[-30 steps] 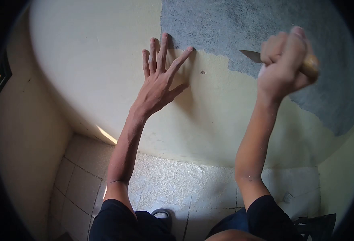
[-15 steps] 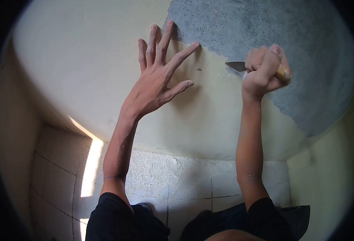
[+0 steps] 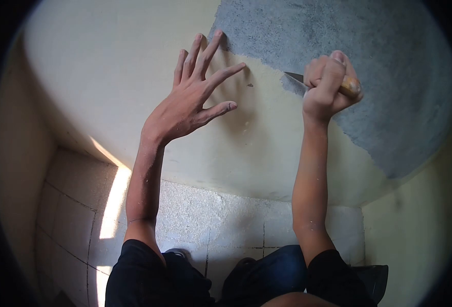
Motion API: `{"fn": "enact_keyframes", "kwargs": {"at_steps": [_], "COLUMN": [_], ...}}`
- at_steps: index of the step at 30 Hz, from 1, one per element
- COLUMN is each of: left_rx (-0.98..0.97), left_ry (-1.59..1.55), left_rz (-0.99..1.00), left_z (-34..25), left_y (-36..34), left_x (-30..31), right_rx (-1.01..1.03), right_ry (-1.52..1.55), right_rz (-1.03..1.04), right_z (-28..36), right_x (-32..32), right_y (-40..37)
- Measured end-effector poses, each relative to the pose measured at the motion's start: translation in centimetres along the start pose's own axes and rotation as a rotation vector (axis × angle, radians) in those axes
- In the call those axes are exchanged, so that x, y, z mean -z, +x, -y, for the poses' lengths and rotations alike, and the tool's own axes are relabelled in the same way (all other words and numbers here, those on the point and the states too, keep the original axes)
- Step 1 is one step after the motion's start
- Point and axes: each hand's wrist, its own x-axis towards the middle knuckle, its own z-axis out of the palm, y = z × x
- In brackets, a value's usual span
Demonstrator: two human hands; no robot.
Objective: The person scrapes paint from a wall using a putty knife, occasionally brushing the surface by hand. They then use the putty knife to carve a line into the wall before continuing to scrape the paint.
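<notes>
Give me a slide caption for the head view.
Left hand spread on the yellow wall; right hand holds a blade at the grey patch's edge.

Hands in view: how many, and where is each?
2. The left hand spreads open on the yellow wall; the right hand grips a scraper at the edge of the grey patch. No others show.

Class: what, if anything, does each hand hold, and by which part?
The right hand grips a metal-bladed scraper by its wooden handle; the left hand holds nothing, spread on the cream wall.
</notes>
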Motion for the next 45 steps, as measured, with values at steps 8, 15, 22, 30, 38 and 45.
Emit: {"fn": "enact_keyframes", "kwargs": {"at_steps": [8, 15, 22, 30, 38, 45], "left_rx": [0.172, 0.316, -0.088, -0.071, -0.062, -0.018], "left_ry": [0.167, 0.17, -0.14, 0.012, 0.053, 0.089], "left_rz": [0.151, -0.503, -0.662, -0.796, -0.786, -0.63], "left_z": [-4.3, -8.4, -4.0, 0.6, -0.2, 0.4], "left_y": [4.8, 13.8, 10.9, 8.6, 7.3, 6.2], "left_x": [8.3, 14.0, 5.9, -1.1, -5.6, -5.6], "right_rx": [0.072, -0.134, -0.126, -0.052, -0.117, -0.065], "right_ry": [-0.155, 0.067, -0.106, 0.024, 0.267, -0.067], "right_rz": [-0.054, -0.079, -0.022, -0.17, -0.107, -0.117], "right_z": [-0.5, 0.8, -1.9, 3.2, 5.1, 1.1], "right_x": [1.4, 2.8, 0.7, 0.9, 2.2, 0.6], "right_y": [0.3, 1.3, -3.5, 0.6, 0.0, -2.3]}}
